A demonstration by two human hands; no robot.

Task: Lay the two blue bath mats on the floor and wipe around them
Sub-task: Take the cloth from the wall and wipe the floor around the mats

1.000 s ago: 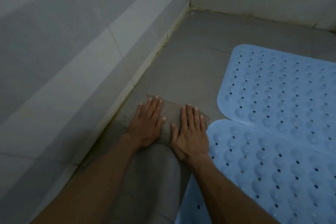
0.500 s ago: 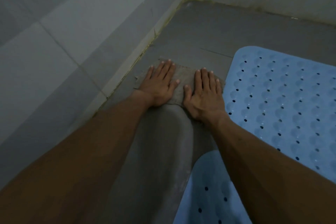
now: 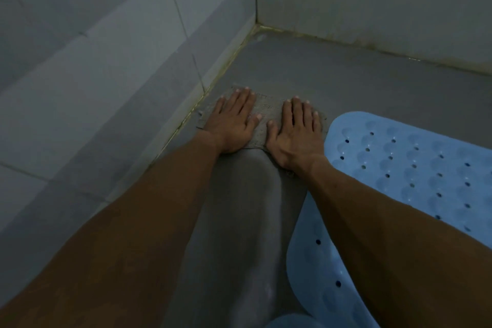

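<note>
Item: grey woven floor cloth (image 3: 266,114), flat on grey tiled floor (image 3: 346,74). Now further along the wall strip toward the corner than a second ago; wiping proceeds. Left hand (image 3: 231,125) and right hand (image 3: 295,133) press it, fingers straight, side by side. Two blue perforated rubber bath mats (image 3: 412,168) lie laid, just right. Tiled wall (image 3: 133,74) bounds left; open floor ahead.
</note>
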